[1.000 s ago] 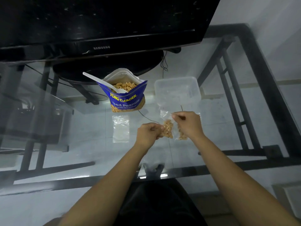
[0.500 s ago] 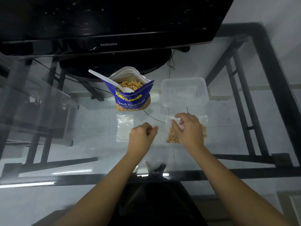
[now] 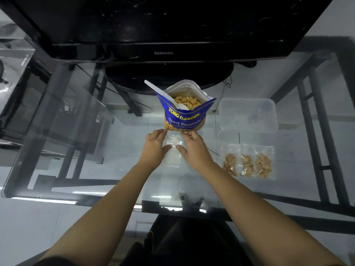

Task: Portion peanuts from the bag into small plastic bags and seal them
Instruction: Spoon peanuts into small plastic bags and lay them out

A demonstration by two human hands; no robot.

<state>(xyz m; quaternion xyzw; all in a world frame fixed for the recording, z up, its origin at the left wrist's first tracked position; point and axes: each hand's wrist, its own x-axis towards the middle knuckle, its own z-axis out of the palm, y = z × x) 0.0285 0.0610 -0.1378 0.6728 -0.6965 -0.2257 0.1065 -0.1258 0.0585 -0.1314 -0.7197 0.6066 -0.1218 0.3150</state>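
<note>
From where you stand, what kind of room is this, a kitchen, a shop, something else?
Most likely a living room at home, not a shop. A Samsung television stands on a glass table over a tiled floor, and the peanut bag and small filled bags simply share that table.

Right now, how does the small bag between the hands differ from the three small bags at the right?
The empty small bag holds no peanuts; the three filled small bags each hold a portion. The empty one lies in front of the peanut bag, with the left hand and right hand at its sides; the filled ones lie untouched in a row. All are clear plastic, flat on the glass table.
</note>
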